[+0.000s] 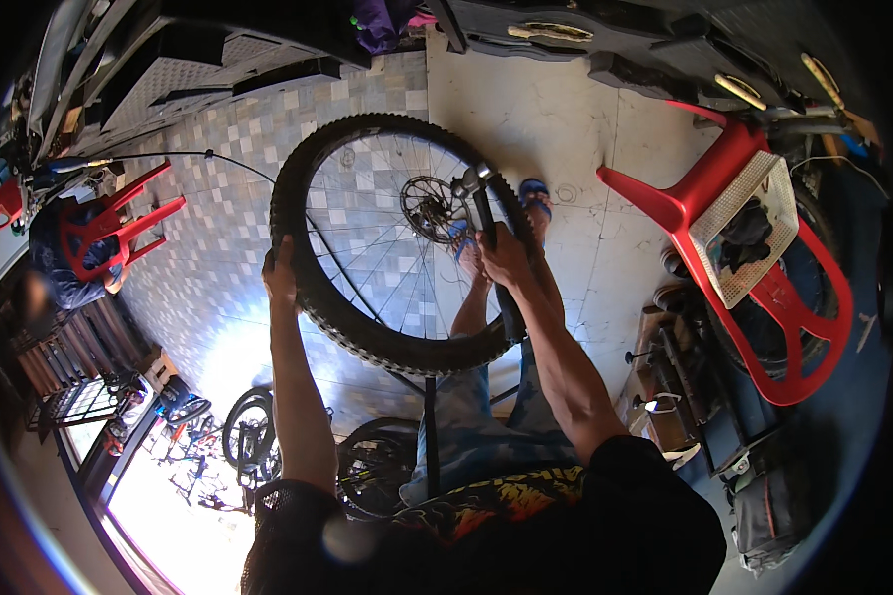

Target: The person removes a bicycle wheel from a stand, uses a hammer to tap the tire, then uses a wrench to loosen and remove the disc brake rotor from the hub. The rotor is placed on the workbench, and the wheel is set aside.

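Left hand (282,280) is gripping the tyre's (290,203) left side; right hand (504,262) is grasping a metal-headed, hammer-like tool (481,206). Bicycle wheel (431,211) is spanning between both hands. Judgement: left should be bracing firmly, right keeping the tool clear of the rotor (415,197). Floor (223,238) is running from patterned to plain tile; rightward, a red chair (706,181) is supporting a cream basket (712,266); bicycles (251,441) are standing toward a bright doorway (159,516).
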`<state>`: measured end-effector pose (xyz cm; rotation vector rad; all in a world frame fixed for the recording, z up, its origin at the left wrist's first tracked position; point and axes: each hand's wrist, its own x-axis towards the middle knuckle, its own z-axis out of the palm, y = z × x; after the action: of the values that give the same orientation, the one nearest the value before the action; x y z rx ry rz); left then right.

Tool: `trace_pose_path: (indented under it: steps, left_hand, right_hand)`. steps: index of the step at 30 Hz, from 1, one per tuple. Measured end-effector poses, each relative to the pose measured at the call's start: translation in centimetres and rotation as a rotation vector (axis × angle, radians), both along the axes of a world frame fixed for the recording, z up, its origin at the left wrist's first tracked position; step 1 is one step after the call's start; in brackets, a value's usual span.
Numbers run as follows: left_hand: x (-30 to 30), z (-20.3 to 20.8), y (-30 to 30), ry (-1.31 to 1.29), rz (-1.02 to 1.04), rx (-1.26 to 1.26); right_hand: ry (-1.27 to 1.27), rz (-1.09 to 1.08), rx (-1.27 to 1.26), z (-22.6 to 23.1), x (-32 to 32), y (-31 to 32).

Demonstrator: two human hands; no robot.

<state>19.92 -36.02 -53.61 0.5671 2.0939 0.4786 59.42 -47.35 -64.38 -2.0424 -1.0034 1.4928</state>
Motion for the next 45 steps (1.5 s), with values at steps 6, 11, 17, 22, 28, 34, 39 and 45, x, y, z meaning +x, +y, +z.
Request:
trace_pose_path:
  steps: [6, 11, 17, 22, 28, 34, 39, 45]
  left_hand:
    - [-6.9, -7.7, -11.1, -0.144, 0.271, -0.071]
    - [-0.1, -9.3, -23.2, -0.186, 0.505, -0.172]
    - [7.2, -8.4, -27.9, -0.119, 0.699, -0.239]
    - [8.6, -8.4, -28.7, 0.026, 0.64, -0.221]
    - [8.9, -8.5, -29.4, 0.096, 0.599, -0.302]
    - [8.9, -9.4, -30.3, 0.081, 0.634, -0.242]
    - [9.0, -10.2, -31.0, 0.059, 0.667, -0.23]
    - [9.2, -10.1, -30.9, 0.089, 0.641, -0.263]
  right_hand:
    - [-0.318, 0.404, 0.194, -0.4, 1.1, 1.5]
    - [-0.453, 0.604, 0.191, -0.8, -0.5, 0.9]
    - [-0.429, 0.828, 0.094, -2.9, -0.6, -1.2]
    - [-0.554, 0.808, 0.551, -3.1, -0.1, -0.6]
    - [-0.412, 0.579, 0.149, 12.1, -1.0, 9.5]
    - [-0.237, 0.154, 0.675, 17.2, -3.1, 13.5]
    - [-0.448, 0.781, -0.119, 4.6, -3.6, 1.3]
    - [-0.587, 0.921, 0.169, -5.7, -0.5, -2.7]
